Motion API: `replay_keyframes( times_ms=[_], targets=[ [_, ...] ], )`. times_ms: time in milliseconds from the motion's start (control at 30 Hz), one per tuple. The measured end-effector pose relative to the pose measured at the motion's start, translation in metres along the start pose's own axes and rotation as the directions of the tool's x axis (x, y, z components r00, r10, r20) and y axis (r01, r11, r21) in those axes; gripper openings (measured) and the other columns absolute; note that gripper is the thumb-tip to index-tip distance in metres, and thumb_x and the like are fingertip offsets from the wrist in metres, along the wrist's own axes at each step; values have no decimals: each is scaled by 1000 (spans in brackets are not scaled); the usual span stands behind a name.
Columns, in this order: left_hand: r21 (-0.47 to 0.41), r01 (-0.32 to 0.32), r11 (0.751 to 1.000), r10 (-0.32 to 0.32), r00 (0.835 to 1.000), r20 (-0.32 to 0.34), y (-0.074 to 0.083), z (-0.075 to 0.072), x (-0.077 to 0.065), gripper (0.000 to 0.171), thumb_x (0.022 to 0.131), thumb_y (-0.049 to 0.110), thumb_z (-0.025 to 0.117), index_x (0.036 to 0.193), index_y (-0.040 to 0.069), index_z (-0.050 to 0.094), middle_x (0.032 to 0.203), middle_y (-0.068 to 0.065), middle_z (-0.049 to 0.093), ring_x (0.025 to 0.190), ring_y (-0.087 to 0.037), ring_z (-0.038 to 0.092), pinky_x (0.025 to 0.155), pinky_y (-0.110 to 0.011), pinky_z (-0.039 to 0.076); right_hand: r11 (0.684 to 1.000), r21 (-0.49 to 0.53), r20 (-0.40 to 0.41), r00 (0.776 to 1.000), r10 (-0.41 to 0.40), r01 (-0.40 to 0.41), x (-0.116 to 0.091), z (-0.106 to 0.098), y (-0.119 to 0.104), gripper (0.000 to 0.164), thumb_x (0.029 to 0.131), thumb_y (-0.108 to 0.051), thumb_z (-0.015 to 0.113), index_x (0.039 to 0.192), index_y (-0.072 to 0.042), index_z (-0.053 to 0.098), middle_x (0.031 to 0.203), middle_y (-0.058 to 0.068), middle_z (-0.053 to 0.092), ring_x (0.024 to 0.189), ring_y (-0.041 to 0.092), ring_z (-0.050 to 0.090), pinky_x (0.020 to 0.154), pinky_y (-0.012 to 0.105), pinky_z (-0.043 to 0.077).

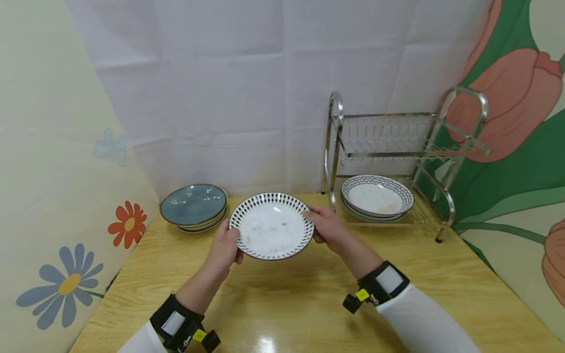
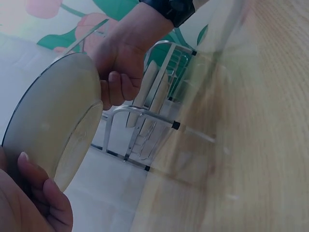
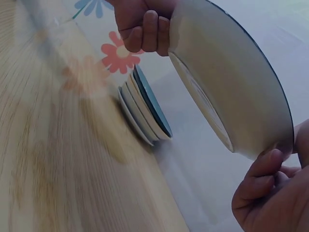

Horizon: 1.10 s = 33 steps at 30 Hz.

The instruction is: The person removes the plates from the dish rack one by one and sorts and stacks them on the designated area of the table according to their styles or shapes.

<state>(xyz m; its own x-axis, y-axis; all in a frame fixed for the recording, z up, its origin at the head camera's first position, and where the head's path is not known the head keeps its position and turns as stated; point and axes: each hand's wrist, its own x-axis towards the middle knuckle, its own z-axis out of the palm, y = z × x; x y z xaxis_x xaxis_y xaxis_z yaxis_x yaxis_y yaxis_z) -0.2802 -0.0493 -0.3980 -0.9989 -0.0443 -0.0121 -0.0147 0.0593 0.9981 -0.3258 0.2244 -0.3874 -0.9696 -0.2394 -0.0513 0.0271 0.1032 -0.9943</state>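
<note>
Both hands hold one white plate [image 1: 273, 228] with a black diamond pattern round its rim, raised above the table. My left hand [image 1: 224, 245] grips its left edge, thumb on top and fingers curled beneath. At the opposite edge, my right hand [image 1: 328, 225] pinches the rim the same way. The plate's pale underside [image 2: 58, 111] and foot ring show in the left wrist view. In the right wrist view the same underside [image 3: 227, 72] appears, with the fingers of both hands curled under the rim.
A stack of plates topped by a blue-green plate [image 1: 193, 203] stands at the back left. At the back right is a two-tier metal dish rack [image 1: 393, 156], with a stack of white patterned plates [image 1: 377, 196] on its lower level. Wooden table [image 1: 273, 304] lies beneath; a white cloth [image 1: 220, 98] hangs behind.
</note>
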Motion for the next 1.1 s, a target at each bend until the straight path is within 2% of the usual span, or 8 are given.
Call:
replay_keyframes(
  times_ms=[167, 300, 400, 500, 667, 867, 1000, 1100],
  targets=[
    [-5, -40, 999, 40, 998, -41, 12, -13, 8, 51, 97, 9, 35, 147, 11, 46, 58, 0, 55, 40, -14, 41, 42, -28, 39, 996, 86, 14, 1000, 1, -3, 4, 17, -7, 52, 109, -31, 46, 157, -10, 41, 63, -4, 57, 46, 10, 45, 45, 22, 38],
    [-13, -57, 998, 56, 996, -67, 22, -25, 16, 51, 99, 11, 36, 149, 13, 46, 60, 2, 58, 39, -13, 41, 41, -27, 39, 988, 153, 31, 999, 23, -28, 7, 34, -12, 53, 108, -38, 46, 155, -13, 42, 73, 0, 60, 50, 13, 54, 45, 22, 43],
    [-12, -62, 998, 61, 993, -101, 29, -35, 22, 51, 101, 12, 36, 150, 13, 46, 61, 3, 59, 40, -12, 42, 42, -26, 40, 985, 167, 60, 997, 41, -50, 8, 48, -15, 53, 108, -43, 44, 152, -14, 44, 83, 4, 62, 54, 15, 60, 45, 22, 47],
    [-14, -57, 998, 54, 987, -154, 35, -46, 32, 49, 101, 12, 35, 149, 11, 46, 63, 4, 58, 42, -11, 43, 42, -26, 40, 985, 160, 99, 994, 50, -65, 10, 64, -18, 55, 108, -46, 43, 156, -18, 39, 87, 6, 62, 56, 15, 61, 46, 22, 47],
    [-30, -42, 999, 32, 963, -268, 39, -68, 50, 47, 100, 9, 34, 145, 7, 48, 62, 5, 53, 43, -10, 43, 41, -25, 38, 990, 121, 173, 983, 52, -74, 13, 93, -18, 62, 107, -44, 46, 161, -18, 32, 85, 5, 62, 54, 14, 62, 46, 23, 47],
    [-57, 4, 998, -24, 934, -356, 33, -98, 71, 49, 102, 13, 31, 150, 10, 44, 57, 4, 49, 42, -11, 41, 43, -25, 38, 992, 84, 259, 963, 68, -93, 10, 127, -10, 51, 106, -42, 51, 152, -19, 47, 82, 5, 63, 53, 15, 61, 44, 23, 46],
    [-75, 85, 994, -108, 908, -406, 25, -115, 83, 49, 106, 19, 30, 154, 17, 39, 72, 3, 52, 53, -12, 45, 48, -26, 39, 991, 63, 298, 950, 96, -120, 4, 146, -1, 45, 105, -42, 54, 146, -21, 54, 81, 5, 64, 53, 15, 60, 43, 23, 46],
    [-92, 140, 986, -165, 893, -419, 17, -125, 91, 51, 107, 23, 29, 157, 21, 35, 86, 1, 52, 61, -13, 47, 52, -26, 40, 991, 40, 319, 942, 108, -127, -2, 158, 4, 43, 104, -42, 56, 142, -22, 56, 81, 5, 64, 53, 16, 60, 43, 23, 45]
  ],
)
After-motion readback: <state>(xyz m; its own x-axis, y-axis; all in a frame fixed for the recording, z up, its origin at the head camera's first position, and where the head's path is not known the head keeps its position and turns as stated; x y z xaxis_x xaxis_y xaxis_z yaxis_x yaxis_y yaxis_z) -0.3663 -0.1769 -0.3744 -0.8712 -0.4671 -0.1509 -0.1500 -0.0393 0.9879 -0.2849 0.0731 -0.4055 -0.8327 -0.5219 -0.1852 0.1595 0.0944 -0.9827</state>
